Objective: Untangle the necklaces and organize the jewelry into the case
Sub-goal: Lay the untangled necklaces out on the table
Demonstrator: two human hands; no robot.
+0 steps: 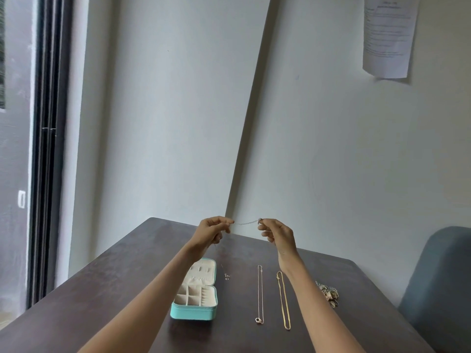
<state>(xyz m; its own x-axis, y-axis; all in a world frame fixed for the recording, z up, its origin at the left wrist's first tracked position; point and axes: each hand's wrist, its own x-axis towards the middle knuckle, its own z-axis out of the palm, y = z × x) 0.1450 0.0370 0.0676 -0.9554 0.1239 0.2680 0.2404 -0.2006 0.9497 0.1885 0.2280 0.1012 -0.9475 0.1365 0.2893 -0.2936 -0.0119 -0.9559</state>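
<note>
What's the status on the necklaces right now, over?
Left hand and right hand pinch a thin silver chain, raised above the table. Two necklaces laid straight beside the open case. Nothing obstructing.

A thin silver chain [246, 222] is stretched between the hands; below them, two straightened necklaces [260, 294] are laid beside an opened teal case [196, 310].
</note>
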